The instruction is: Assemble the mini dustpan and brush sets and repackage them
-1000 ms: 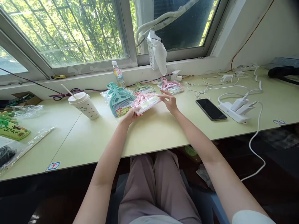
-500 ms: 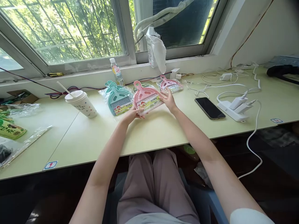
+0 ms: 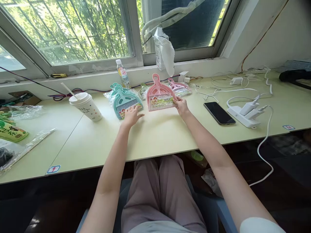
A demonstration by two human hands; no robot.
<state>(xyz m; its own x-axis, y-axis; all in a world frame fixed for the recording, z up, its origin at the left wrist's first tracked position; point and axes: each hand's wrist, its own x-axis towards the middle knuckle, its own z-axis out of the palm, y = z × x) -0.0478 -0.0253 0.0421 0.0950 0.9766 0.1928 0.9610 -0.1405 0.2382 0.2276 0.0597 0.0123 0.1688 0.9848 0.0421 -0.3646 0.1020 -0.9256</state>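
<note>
Head view: right hand (image 3: 181, 106), fingers closed, grips the pink dustpan set (image 3: 160, 92) at its lower right corner, over the table (image 3: 155, 139). Left hand (image 3: 131, 116), open, fingers spread, apparently contacts the teal dustpan sets (image 3: 123, 97).

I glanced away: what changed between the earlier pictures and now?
The left hand let go of the pink dustpan set and moved left to the teal sets. The right hand alone holds it, now tipped more upright. Cup and phone stayed put.
</note>
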